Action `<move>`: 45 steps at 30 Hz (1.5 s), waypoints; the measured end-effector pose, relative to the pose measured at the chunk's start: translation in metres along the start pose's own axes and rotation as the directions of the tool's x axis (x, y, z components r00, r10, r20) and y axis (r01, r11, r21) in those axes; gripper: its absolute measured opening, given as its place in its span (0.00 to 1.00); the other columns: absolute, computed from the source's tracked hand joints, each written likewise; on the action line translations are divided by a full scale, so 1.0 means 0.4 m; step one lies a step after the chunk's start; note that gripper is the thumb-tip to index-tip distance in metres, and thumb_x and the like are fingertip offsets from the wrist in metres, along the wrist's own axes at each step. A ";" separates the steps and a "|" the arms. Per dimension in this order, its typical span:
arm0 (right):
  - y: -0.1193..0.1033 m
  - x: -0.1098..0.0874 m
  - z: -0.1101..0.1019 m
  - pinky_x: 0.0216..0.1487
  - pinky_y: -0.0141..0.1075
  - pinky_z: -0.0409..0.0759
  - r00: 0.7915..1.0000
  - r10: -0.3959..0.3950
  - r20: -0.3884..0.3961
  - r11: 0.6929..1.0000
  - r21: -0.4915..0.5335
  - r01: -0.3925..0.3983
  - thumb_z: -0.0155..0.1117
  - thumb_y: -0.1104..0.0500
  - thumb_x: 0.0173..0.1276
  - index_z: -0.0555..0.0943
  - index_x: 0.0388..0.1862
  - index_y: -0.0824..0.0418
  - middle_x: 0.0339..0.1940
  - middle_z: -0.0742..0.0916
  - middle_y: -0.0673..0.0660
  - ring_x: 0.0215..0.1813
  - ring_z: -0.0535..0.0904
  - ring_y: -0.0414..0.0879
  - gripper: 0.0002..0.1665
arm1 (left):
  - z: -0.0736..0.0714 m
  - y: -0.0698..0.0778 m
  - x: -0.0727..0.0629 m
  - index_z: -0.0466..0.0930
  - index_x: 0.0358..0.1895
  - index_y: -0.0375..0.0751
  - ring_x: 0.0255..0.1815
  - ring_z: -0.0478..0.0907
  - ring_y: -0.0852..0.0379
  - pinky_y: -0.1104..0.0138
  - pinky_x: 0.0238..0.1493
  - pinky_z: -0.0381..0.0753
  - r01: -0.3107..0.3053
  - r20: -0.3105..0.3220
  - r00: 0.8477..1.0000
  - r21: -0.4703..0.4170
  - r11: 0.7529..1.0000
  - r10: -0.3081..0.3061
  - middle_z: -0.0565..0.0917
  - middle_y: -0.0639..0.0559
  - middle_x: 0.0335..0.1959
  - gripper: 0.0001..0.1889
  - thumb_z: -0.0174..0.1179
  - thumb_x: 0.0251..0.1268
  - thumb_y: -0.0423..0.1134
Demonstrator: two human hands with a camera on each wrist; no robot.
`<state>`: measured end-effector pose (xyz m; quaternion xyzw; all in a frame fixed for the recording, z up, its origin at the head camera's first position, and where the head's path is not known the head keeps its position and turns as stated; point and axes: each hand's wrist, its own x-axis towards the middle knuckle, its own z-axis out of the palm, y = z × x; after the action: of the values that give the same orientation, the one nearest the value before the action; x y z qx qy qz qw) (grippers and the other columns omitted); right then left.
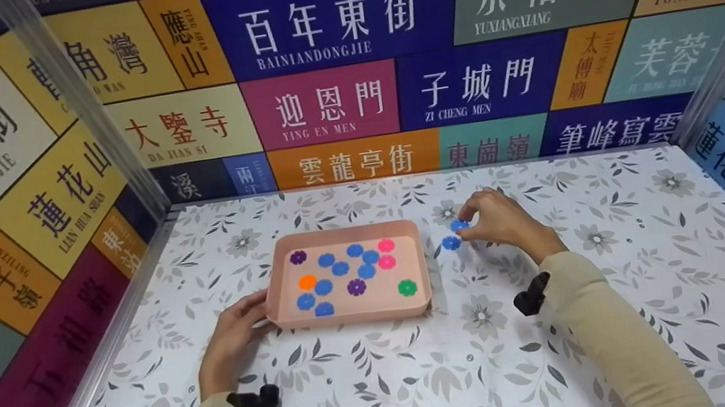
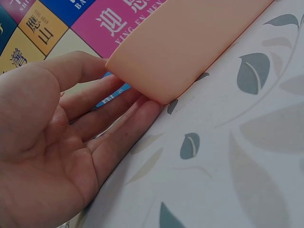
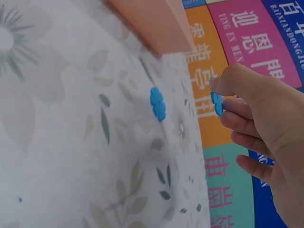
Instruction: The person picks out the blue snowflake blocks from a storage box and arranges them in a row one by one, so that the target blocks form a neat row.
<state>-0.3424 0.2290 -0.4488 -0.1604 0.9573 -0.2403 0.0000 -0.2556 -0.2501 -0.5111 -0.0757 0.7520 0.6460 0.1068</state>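
At the left we see the left hand (image 1: 231,334) beside a pink tray (image 1: 351,318). Its fingers are mostly straight and a little spread, and some tips touch the tray's left end. If that hand pushes too hard, we think the tray could slide on the table (image 1: 390,386), and the bits inside could slip about. The tray sits flat, and in it we count 2 purple flowers (image 1: 356,287), 1 orange flower (image 1: 307,282), 8 blue flowers (image 1: 341,268), 2 pink flowers (image 1: 386,262) and 1 green flower (image 1: 407,288). Some lie so close that we cannot tell if they touch. To the right of the tray, 1 loose blue flower (image 1: 451,243) lies on the table. It is very near the right hand, so a low finger could bump it away. Just past it we see the held blue flower (image 1: 458,225), also outside the tray. The right hand (image 1: 501,217) pinches it with the tips of the thumb and pointing finger, and its other fingers bend softly. The held blue flower is small and thin, so we think it could drop if the pinch gets loose, or pop out if the squeeze is too hard. Low over the tray's rim, it could get knocked.
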 end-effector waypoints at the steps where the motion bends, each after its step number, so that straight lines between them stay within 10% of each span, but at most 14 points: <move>1: 0.006 -0.002 0.003 0.54 0.55 0.81 1.000 0.018 0.010 1.000 0.000 -0.018 0.73 0.51 0.59 0.87 0.46 0.63 0.46 0.87 0.62 0.52 0.79 0.58 0.20 | -0.001 -0.001 0.000 0.70 0.71 0.42 0.61 0.80 0.49 0.58 0.64 0.82 -0.003 0.000 1.000 -0.005 1.000 0.003 0.74 0.41 0.71 0.24 0.56 0.75 0.40; 29: 0.075 -0.017 0.068 0.55 0.53 0.81 0.996 0.084 0.029 0.996 -0.012 -0.083 0.69 0.51 0.61 0.86 0.48 0.65 0.46 0.87 0.63 0.51 0.80 0.57 0.22 | -0.002 0.003 -0.009 0.69 0.72 0.44 0.64 0.78 0.48 0.56 0.69 0.78 0.017 0.008 1.000 -0.015 1.000 -0.016 0.73 0.44 0.72 0.25 0.55 0.75 0.43; 45: -0.108 0.031 0.052 0.59 0.54 0.81 0.993 -0.084 -0.084 0.975 0.197 0.099 0.71 0.52 0.64 0.86 0.51 0.63 0.48 0.87 0.61 0.55 0.80 0.60 0.20 | -0.002 0.003 -0.005 0.70 0.71 0.47 0.66 0.77 0.48 0.55 0.70 0.76 0.043 0.008 0.999 -0.006 0.999 -0.043 0.73 0.47 0.72 0.25 0.56 0.74 0.44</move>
<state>-0.3393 0.1797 -0.4462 -0.1946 0.9190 -0.3415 -0.0307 -0.2539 -0.2507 -0.5094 -0.0896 0.7477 0.6463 0.1233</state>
